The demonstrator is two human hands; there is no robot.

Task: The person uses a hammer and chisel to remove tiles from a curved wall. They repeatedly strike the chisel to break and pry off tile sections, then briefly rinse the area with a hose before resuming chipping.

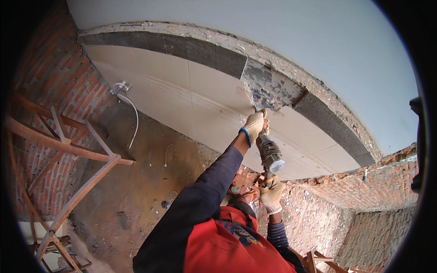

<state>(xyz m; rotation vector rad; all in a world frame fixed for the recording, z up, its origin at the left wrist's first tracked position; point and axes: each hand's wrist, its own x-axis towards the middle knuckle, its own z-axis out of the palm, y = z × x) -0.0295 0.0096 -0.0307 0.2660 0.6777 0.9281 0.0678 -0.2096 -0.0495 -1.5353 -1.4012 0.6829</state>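
A dust-covered power hammer (pixel 269 151) slants across the middle of the view, its front end up against the wall. My left hand (pixel 254 125), in a cream knitted glove with a blue band at the wrist, is closed round its front part. Gripping the rear handle is my right hand (pixel 272 196), gloved the same way. Just beyond my left hand, the cream wall tiles (pixel 214 98) have a broken edge, with a bare patch of mortar (pixel 266 88) showing in the row of dark grey tiles (pixel 195 53). The tool's tip is hidden behind my left hand.
A tap with a white hose (pixel 134 113) sits on the wall at the left. Wooden trestle framing (pixel 86 177) stands before the brick wall (pixel 54 73). Broken brick rubble (pixel 246 179) lies below the tool. A rough brick ledge (pixel 364 191) runs along the right.
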